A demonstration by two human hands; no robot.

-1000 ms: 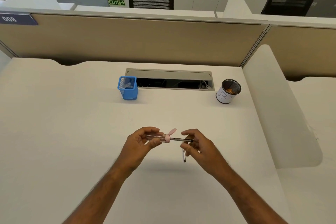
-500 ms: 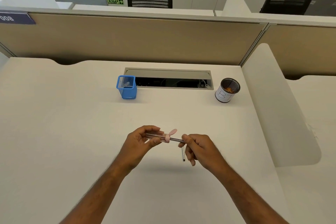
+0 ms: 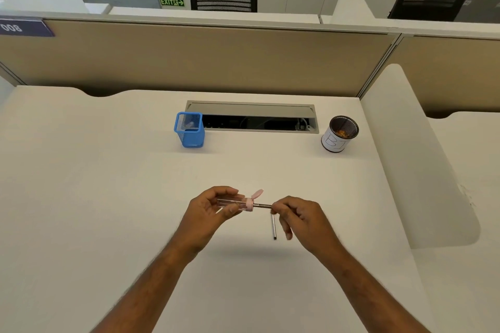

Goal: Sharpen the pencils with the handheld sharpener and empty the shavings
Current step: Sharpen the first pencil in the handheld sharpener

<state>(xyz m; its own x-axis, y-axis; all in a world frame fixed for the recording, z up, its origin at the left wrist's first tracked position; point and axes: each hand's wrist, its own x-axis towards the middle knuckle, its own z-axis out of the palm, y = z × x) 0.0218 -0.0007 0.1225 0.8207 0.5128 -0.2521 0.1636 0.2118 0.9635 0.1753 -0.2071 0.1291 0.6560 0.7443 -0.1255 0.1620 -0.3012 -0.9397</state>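
My left hand (image 3: 209, 209) holds a clear tube-shaped sharpener (image 3: 235, 203) with a pink cap end and an open pink flap, level above the desk. A dark pencil (image 3: 262, 206) sticks out of its pink end to the right, pinched by the thumb and fingers of my right hand (image 3: 300, 220). A second dark pencil (image 3: 273, 228) lies on the desk just below, pointing towards me, partly behind my right fingers. The pencil tip inside the sharpener is hidden.
A blue mesh holder (image 3: 190, 130) stands at the back left of the white desk (image 3: 108, 197). A round black mesh cup (image 3: 339, 134) with a white label holds orange-brown shavings at the back right. Between them lies an open cable slot (image 3: 251, 119). A white divider (image 3: 416, 159) bounds the right side.
My right hand has turned on the pencil, its fingers shifting round the shaft. The sharpener and my left hand stay in about the same place.
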